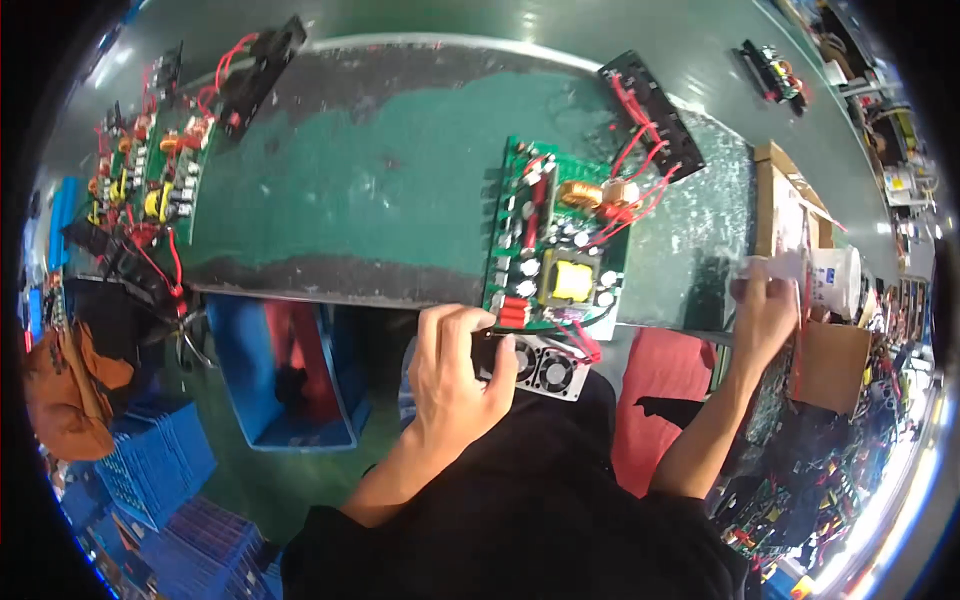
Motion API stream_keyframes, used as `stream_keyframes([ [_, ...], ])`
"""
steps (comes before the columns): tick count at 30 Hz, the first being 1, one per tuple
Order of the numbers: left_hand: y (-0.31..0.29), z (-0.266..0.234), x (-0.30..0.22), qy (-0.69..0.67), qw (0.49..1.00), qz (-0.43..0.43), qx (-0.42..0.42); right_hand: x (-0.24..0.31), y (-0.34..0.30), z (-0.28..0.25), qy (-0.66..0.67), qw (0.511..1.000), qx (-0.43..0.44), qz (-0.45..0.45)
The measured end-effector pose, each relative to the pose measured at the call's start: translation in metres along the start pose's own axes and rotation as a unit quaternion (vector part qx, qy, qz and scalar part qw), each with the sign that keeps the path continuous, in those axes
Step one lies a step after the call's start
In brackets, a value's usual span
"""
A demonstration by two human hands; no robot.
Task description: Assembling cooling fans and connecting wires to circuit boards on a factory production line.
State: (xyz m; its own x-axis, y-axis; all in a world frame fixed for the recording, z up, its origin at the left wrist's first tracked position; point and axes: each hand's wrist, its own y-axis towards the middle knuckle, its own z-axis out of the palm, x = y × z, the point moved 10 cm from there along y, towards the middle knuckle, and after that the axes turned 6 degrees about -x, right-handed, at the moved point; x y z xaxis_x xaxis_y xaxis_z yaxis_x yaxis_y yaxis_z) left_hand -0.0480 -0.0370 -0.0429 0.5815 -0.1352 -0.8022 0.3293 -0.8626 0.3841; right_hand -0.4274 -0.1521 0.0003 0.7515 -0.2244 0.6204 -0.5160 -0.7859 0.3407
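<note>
Item: green populated circuit board (555,240) with yellow transformer, at 12 o'clock of your left hand (455,370), which is clamped on its black twin-fan bracket (545,365). Right hand (765,310) pinches white paper (775,265). Rigid, likely fragile; hold edges.

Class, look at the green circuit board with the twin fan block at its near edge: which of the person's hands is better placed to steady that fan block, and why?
Left. The left hand already grips the fan block beside the circuit board; the right hand is off at the cardboard box.
</note>
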Motion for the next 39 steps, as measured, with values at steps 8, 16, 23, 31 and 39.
stream_keyframes([
  [8,-0.044,0.032,0.067,-0.278,0.885,-0.361,0.098,0.077,-0.086,0.056,0.164,0.941,0.294,-0.031],
  [16,-0.044,-0.022,0.076,-0.396,0.796,-0.458,-0.012,0.129,-0.134,0.117,0.32,0.793,0.503,0.126],
  [23,0.007,-0.143,0.13,-0.354,0.82,-0.379,-0.243,0.246,-0.197,0.212,0.361,0.807,0.466,0.027],
  [31,-0.008,-0.215,0.16,-0.161,0.871,-0.286,-0.366,0.324,-0.17,0.195,0.469,0.695,0.53,-0.127],
  [39,-0.072,-0.153,0.185,-0.246,0.892,-0.342,-0.161,0.045,0.276,0.255,0.461,0.787,0.039,0.408],
])
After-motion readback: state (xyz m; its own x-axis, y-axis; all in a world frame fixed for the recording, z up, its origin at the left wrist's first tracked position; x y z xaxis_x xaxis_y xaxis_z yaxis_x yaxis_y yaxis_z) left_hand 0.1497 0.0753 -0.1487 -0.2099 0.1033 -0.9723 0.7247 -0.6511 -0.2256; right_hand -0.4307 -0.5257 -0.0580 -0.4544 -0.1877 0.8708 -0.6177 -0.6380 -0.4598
